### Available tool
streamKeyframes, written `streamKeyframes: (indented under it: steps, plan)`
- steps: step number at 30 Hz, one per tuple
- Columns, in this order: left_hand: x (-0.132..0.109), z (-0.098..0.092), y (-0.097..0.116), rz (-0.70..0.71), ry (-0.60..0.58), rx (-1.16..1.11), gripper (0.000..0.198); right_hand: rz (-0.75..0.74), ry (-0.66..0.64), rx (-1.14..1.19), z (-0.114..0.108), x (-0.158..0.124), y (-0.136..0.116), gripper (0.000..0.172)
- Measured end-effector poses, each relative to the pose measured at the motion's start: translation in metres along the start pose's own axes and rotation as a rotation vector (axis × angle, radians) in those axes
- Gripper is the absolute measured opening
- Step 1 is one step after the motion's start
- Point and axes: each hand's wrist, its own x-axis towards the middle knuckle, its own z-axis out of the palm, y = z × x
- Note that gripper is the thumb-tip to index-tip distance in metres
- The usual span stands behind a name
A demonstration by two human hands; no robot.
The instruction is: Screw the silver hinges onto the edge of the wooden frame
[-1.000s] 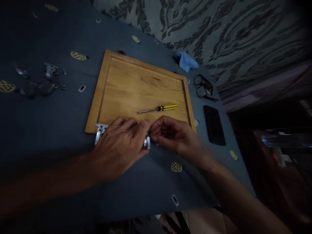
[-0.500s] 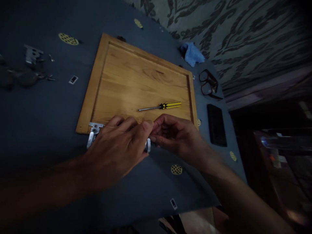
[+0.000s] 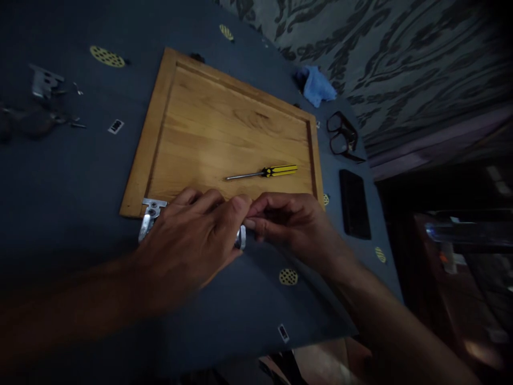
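Note:
A framed wooden panel (image 3: 240, 128) lies on the dark table cover. At its near left corner sits a shiny metal hinge (image 3: 152, 211) with screws in its plate. My left hand (image 3: 196, 230) is closed over the panel's near edge. A curved metal hinge part (image 3: 241, 237) shows under its thumb; the rest is hidden by the hand. My right hand (image 3: 288, 222) pinches thumb and finger together right beside the left thumb, on something too small to make out. On the panel, beyond my hands, rests a screwdriver (image 3: 264, 172) with a yellow and black handle.
To the left are another metal hinge piece (image 3: 44, 83), loose screws (image 3: 78, 125) and dark blurred metal parts. Along the right side lie a blue cloth (image 3: 316, 85), eyeglasses (image 3: 342, 136) and a black phone-like slab (image 3: 355, 204). A patterned surface (image 3: 380, 59) borders the table.
The view has shifted slightly, so the panel and table items appear a little farther left and up. Both hands keep nearly the same place at the panel's near edge.

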Motion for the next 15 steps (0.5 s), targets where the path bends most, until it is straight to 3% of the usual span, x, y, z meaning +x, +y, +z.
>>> streamKeyframes:
  steps: [9, 15]
  plan:
    - [-0.002, 0.003, -0.001, 0.071, 0.129, 0.035, 0.035, -0.037, 0.076, 0.039, 0.001, -0.007, 0.008, 0.029]
    - [-0.002, 0.003, 0.0, 0.057, 0.106, 0.06, 0.036, -0.114, 0.183, 0.024, 0.004, -0.017, 0.019, 0.025]
